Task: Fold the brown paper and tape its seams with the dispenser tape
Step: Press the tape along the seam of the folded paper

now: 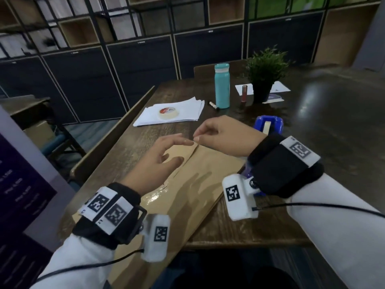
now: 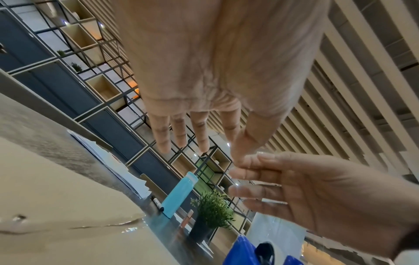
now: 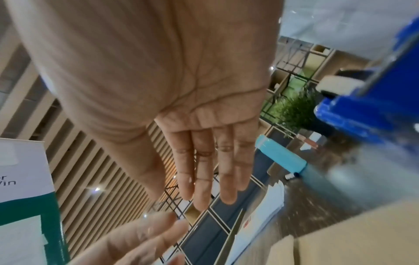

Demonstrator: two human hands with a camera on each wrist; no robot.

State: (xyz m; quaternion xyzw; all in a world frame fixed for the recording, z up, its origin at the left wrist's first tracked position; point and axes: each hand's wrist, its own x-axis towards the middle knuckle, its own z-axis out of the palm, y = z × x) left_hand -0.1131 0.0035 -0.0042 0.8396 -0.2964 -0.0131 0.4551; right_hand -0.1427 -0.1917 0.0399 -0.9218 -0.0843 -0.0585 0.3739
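Observation:
The folded brown paper (image 1: 200, 180) lies lengthwise on the dark wooden table (image 1: 239, 226), its seam running away from me, with glossy clear tape (image 1: 156, 195) stuck on the near part. My left hand (image 1: 183, 151) hovers over the seam's far end with spread, straight fingers and holds nothing. My right hand (image 1: 196, 138) meets it there, thumb and forefinger pinching a small piece of clear tape (image 2: 237, 187) that is hard to make out. The blue tape dispenser (image 1: 268, 124) stands just behind my right wrist.
A stack of white sheets (image 1: 187, 113) with a tape roll (image 1: 168, 112) lies beyond the paper. A teal bottle (image 1: 222, 86), a marker (image 1: 214, 105), a small tube (image 1: 243, 93) and a potted plant (image 1: 263, 74) stand further back. A chair (image 1: 108, 142) lines the table's left edge.

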